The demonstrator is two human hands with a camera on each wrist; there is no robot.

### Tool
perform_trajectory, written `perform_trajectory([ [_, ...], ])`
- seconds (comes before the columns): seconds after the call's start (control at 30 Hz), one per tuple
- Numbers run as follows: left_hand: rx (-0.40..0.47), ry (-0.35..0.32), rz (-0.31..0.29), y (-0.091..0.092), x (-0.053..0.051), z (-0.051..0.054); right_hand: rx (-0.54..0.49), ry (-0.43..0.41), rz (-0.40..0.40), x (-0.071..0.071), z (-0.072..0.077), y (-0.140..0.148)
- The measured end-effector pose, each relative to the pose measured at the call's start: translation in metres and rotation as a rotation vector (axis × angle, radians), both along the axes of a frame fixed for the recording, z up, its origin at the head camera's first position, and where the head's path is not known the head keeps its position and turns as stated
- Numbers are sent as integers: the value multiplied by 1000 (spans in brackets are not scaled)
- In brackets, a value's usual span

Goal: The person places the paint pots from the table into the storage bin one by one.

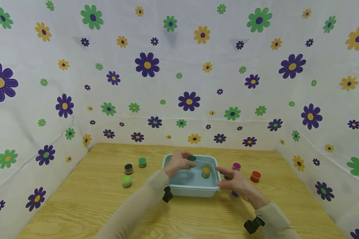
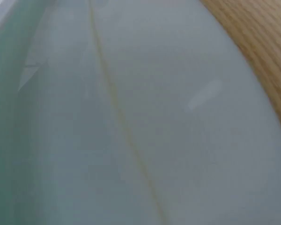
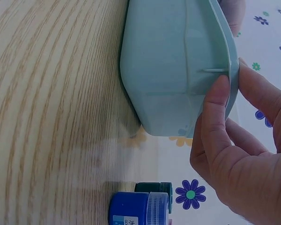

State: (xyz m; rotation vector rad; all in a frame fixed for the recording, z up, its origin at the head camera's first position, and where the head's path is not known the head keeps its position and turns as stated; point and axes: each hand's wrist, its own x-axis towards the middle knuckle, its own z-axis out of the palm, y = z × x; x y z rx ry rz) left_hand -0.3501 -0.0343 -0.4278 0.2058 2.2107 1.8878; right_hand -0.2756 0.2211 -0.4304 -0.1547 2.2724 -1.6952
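A pale blue plastic tub [image 1: 194, 191] stands on the table, with a yellow-lidded paint jar [image 1: 205, 172] inside it. Over the tub's far middle, my left hand [image 1: 179, 162] holds a dark green-lidded paint jar [image 1: 192, 158] in its fingers. At the tub's right end is my right hand [image 1: 240, 184]; thumb and fingers [image 3: 217, 96] hold the rim from both sides in the right wrist view. Only the tub's wall [image 2: 168, 117] and some wood fill the left wrist view; the left hand is hidden there.
Left of the tub are a black-lidded jar [image 1: 128, 169], a green jar [image 1: 142, 162] and a lime jar [image 1: 127, 181]. On the right stand a magenta jar [image 1: 236, 166], a red jar [image 1: 255, 176], a blue jar [image 3: 129, 208] and a dark green one [image 3: 165, 190]. Flowered cloth [image 1: 179, 86] encloses the table.
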Motion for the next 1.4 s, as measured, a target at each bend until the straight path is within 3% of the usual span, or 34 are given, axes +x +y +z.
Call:
perform_trajectory([
  [0.3,-74,-15,-30,14,-1,-4,-11,-8,5,0,-1,0],
  [0.7,-173,-35,-55,14,-5,-5,-7,-8,6,0,-1,0],
  [1.07,-317,56,-81,16,-7,-12,16,-6,-5,1,0,-2],
  [1.4,-402,77,-67,20,-5,-15,3,2,8,1,1,-1],
])
